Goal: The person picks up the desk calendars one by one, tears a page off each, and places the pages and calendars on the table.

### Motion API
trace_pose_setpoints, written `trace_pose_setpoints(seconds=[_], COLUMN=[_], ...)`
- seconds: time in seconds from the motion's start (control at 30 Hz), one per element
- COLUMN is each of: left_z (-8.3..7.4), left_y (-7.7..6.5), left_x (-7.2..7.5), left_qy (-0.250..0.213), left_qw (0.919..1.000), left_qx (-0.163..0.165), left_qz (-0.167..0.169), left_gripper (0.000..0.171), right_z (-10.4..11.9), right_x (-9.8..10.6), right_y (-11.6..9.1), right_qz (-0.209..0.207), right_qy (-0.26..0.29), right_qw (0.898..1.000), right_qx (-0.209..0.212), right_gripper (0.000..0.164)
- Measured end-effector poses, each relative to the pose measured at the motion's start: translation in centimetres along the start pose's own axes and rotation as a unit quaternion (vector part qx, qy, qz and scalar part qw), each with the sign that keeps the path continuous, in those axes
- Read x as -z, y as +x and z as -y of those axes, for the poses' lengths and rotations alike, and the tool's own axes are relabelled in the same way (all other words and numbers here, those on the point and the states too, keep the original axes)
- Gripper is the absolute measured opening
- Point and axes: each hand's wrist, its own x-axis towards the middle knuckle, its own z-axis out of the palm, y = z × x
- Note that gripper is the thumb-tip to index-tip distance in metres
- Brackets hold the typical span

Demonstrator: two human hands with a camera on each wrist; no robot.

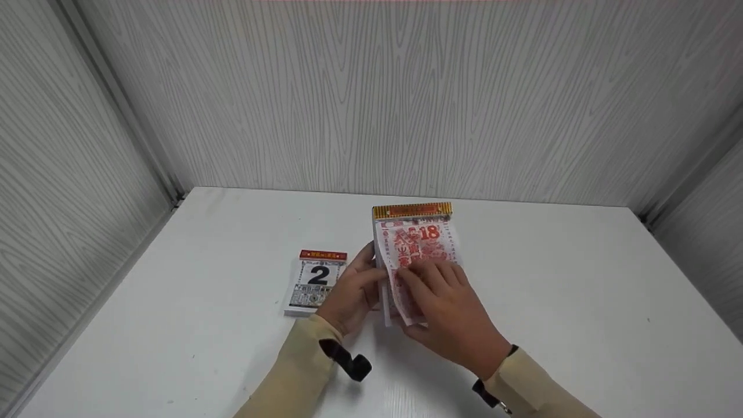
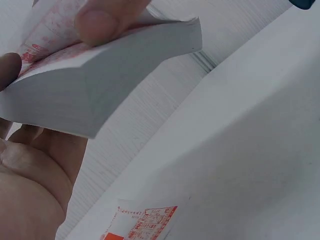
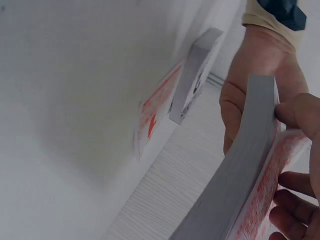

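Two tear-off calendars in the head view: one thick calendar (image 1: pixel 411 247) of thin, faintly crinkled paper, printed in red with an 18, gold-and-red header strip (image 1: pixel 412 211) on top, held up above the white counter (image 1: pixel 557 278); one smaller calendar (image 1: pixel 317 277), red-headed, with a bold black 2, lying just left of the left grip; left grip (image 1: pixel 351 290) clamped on the thick calendar's left side, thumb forward, fingers partly hidden; right grip (image 1: pixel 455 307) bent over the lower face, pinching the bowed front sheet (image 1: pixel 399 302); both cuffs pale, strapped in black; counter running on to either side, back edge meeting wood-grain panels (image 1: pixel 383 98).

From the left wrist: smooth, gently curved page edges with a crisp corner; one thumb on the printed face; below, a loose red-printed sheet (image 2: pixel 145 225) on the counter, well apart.

From the right wrist: front sheet curling off the block, right thumb on one side, fingers on the other; smaller calendar near the loose red-printed sheet, along the counter's edge.
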Motion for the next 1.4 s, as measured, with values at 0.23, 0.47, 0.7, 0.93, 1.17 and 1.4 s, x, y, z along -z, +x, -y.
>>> trace_pose_setpoints(seconds=[0.23, 0.47, 0.7, 0.93, 1.17, 1.4], left_z=[0.2, 0.2, 0.2, -0.1, 0.1, 0.4], left_y=[0.0, 0.1, 0.1, 0.2, 0.7, 1.2], left_x=[0.0, 0.0, 0.0, 0.0, -0.3, -0.9], left_qy=[0.02, 0.043, 0.062, 0.087, 0.092, 0.145], left_qw=[0.9998, 0.9988, 0.9978, 0.9958, 0.9942, 0.9829], left_qx=[-0.002, 0.008, 0.023, 0.027, 0.011, -0.003], left_qz=[-0.008, -0.022, -0.007, 0.005, -0.054, -0.114], left_gripper=[0.072, 0.07, 0.059, 0.063, 0.06, 0.057], right_z=[0.6, 0.5, 0.1, -0.6, -1.0, -1.1], right_x=[-1.0, -1.3, -1.2, -0.2, 0.6, 0.7], right_y=[-0.5, -0.6, -1.0, -1.3, -1.6, -1.6], right_qz=[-0.029, -0.035, -0.053, -0.1, -0.124, -0.117], right_qy=[-0.058, -0.042, -0.037, 0.004, 0.03, 0.038], right_qw=[0.998, 0.998, 0.998, 0.995, 0.992, 0.992], right_qx=[0.009, 0.007, 0.005, -0.001, -0.002, -0.016], right_gripper=[0.05, 0.05, 0.049, 0.033, 0.041, 0.043])
